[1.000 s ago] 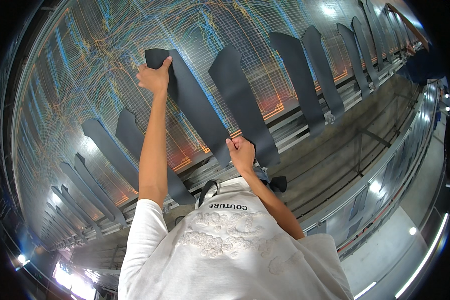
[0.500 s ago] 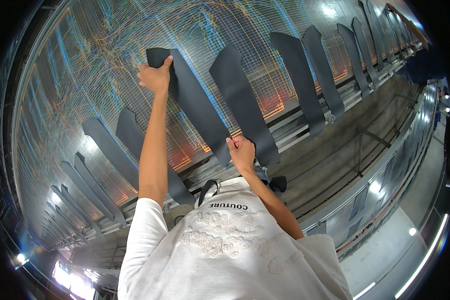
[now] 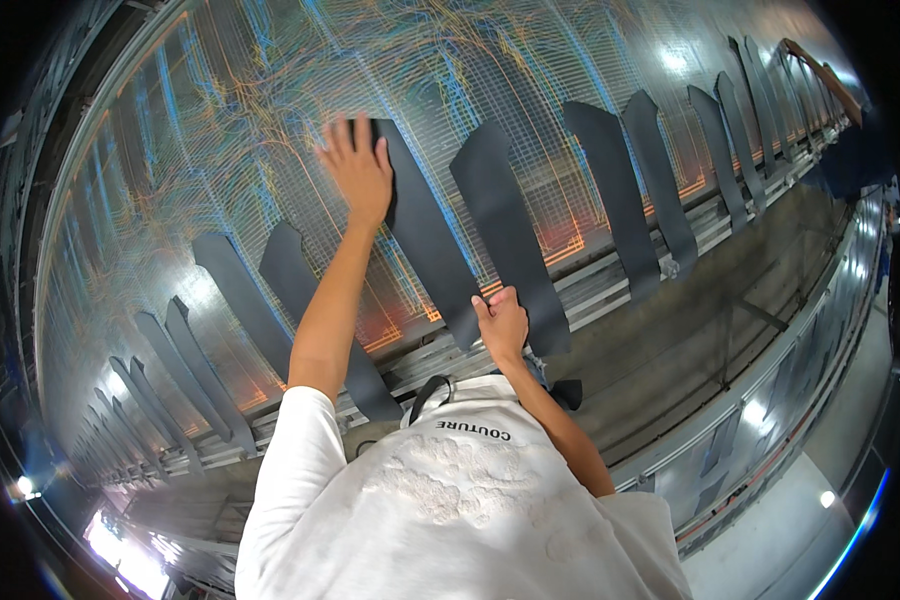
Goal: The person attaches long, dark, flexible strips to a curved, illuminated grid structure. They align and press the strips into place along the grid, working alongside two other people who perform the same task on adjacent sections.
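Note:
A long dark grey flat strip (image 3: 422,225), looking like a cut panel of sheet material, lies on the sloping panel surface in front of me. My left hand (image 3: 358,178) is over its far end, open with fingers spread, the fingertips slightly blurred. Close to the strip's near end is my right hand (image 3: 502,326), its fingers curled closed and the thumb by the strip's edge. What it grips, if anything, is hidden. Just right of it lies another dark strip (image 3: 505,225) with a pointed far end.
Several similar strips run along both sides, such as a left one (image 3: 240,280) and a right one (image 3: 615,185). Coloured lines and a grid cover the shiny panel (image 3: 300,60). Metal rails (image 3: 600,275) edge it. A dark-clothed person (image 3: 860,150) stands far right.
My left hand has gone from gripping the strip's far corner to lying open over it. That corner, folded over before, now looks flatter. My right hand remains at the near end.

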`<state>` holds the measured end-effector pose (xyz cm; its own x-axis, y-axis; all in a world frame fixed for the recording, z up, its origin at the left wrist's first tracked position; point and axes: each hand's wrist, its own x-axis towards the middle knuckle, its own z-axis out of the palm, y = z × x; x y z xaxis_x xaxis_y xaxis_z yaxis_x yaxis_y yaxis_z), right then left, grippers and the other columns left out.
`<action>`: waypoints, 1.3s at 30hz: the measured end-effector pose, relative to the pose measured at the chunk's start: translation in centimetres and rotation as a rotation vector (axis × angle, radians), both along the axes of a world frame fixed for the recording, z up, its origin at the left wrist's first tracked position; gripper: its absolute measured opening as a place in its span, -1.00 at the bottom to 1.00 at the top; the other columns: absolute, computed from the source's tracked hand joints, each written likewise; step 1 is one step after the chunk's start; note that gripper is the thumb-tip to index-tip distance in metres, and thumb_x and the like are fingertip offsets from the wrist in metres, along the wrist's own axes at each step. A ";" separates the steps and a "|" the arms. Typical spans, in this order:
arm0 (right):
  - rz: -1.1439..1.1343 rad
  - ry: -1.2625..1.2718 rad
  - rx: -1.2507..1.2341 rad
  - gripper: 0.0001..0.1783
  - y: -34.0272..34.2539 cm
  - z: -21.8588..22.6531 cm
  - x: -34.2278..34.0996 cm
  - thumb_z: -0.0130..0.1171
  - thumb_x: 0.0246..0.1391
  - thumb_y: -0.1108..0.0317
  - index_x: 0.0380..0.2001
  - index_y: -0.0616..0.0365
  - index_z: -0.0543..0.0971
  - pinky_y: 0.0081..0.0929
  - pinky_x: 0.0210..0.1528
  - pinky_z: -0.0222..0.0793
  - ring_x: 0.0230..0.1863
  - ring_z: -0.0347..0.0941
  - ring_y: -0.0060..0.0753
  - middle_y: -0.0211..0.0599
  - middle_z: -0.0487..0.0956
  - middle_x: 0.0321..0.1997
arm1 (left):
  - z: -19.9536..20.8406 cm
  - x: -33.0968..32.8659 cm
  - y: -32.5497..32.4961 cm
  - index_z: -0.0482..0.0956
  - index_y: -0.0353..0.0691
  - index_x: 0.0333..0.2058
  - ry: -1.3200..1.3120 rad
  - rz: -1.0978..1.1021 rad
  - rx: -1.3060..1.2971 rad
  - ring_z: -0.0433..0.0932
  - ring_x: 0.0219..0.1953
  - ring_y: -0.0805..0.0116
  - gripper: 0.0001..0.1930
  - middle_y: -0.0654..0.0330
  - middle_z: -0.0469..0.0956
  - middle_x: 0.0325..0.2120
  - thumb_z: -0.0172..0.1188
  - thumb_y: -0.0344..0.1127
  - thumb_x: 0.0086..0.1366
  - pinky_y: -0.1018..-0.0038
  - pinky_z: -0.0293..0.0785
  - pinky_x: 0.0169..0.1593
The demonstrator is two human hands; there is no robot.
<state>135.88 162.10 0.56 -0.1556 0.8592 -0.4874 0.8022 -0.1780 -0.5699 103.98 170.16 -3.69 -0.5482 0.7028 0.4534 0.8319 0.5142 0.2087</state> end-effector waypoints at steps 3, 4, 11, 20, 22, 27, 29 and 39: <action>0.055 -0.022 0.067 -0.62 -0.2 0.4 -0.3 0.38 0.10 0.14 -0.34 0.11 0.39 -0.07 -0.38 0.39 -0.53 0.53 0.03 -0.27 0.51 -0.66 | -1.9 2.0 -2.1 0.27 -0.39 0.32 -0.030 -0.276 -0.219 -0.01 0.46 -0.22 -0.40 -0.14 0.13 0.40 0.04 -0.12 0.45 -0.12 -0.11 0.46; 0.059 -0.023 0.064 -0.62 -0.1 0.5 -0.3 0.38 0.10 0.15 -0.34 0.10 0.39 -0.06 -0.38 0.38 -0.53 0.53 0.04 -0.26 0.51 -0.66 | -1.7 3.9 -2.9 0.22 -0.44 0.34 -0.154 -0.313 -0.188 -0.04 0.47 -0.23 -0.36 -0.18 0.08 0.42 0.02 -0.10 0.45 -0.09 -0.14 0.47; 0.118 -0.042 0.036 -0.67 0.6 1.9 -0.5 0.38 0.07 0.24 -0.35 0.10 0.40 -0.05 -0.36 0.42 -0.47 0.58 0.06 -0.19 0.52 -0.64 | 1.5 16.2 -13.8 0.06 -0.49 0.39 -0.347 -0.609 -0.462 -0.16 0.50 -0.23 -0.18 -0.22 -0.04 0.45 -0.02 0.09 0.43 -0.11 -0.31 0.49; 0.087 -0.030 0.148 -0.71 1.1 3.5 2.3 0.41 0.02 0.24 -0.43 0.10 0.49 -0.26 -0.46 0.37 -0.60 0.48 -0.24 -0.31 0.49 -0.66 | 1.2 10.5 -9.9 0.04 -0.30 0.44 -0.416 -0.507 -0.357 -0.15 0.53 -0.07 -0.19 -0.01 -0.03 0.49 -0.06 0.16 0.44 -0.11 -0.34 0.49; 0.077 -0.048 0.159 -0.73 1.3 3.3 3.6 0.38 0.04 0.22 -0.40 0.08 0.49 -0.20 -0.44 0.38 -0.58 0.49 -0.16 -0.33 0.47 -0.65 | 0.7 5.6 -5.1 0.04 -0.23 0.45 -0.305 -0.355 -0.326 -0.16 0.52 -0.10 -0.23 0.02 -0.03 0.49 -0.13 0.18 0.47 -0.11 -0.33 0.49; -0.004 -0.037 0.281 -0.79 3.0 4.1 5.7 0.34 0.06 0.26 -0.36 0.09 0.52 -0.22 -0.27 0.38 -0.42 0.44 -0.17 -0.36 0.45 -0.55 | -1.2 -2.5 -0.3 0.05 -0.18 0.46 -0.124 -0.307 -0.300 -0.19 0.52 -0.15 -0.29 0.08 -0.05 0.50 -0.23 0.16 0.52 -0.14 -0.33 0.48; -0.062 -0.058 0.317 -0.74 3.7 3.9 7.1 0.33 0.06 0.21 -0.27 0.13 0.56 -0.14 -0.02 0.31 -0.12 0.43 -0.08 -0.26 0.52 -0.30 | -1.2 -1.6 0.0 0.05 -0.22 0.46 -0.166 -0.298 -0.242 -0.19 0.52 -0.17 -0.29 0.06 -0.07 0.50 -0.23 0.13 0.53 -0.15 -0.35 0.48; 0.149 -0.256 0.309 -0.55 5.1 1.0 9.2 0.37 0.02 0.07 -0.12 0.11 0.58 0.01 0.12 0.23 0.08 0.38 0.06 -0.14 0.54 -0.05 | 2.2 18.8 -15.4 0.11 -0.25 0.42 -0.356 -0.671 -0.474 -0.15 0.51 -0.12 -0.19 0.02 -0.03 0.48 0.02 0.16 0.39 -0.12 -0.29 0.49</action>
<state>145.07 167.20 1.60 -0.1964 0.9483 -0.2494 0.9289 0.0985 -0.3570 122.81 154.74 -1.50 -0.0067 0.9964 -0.0840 0.9151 0.0400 0.4012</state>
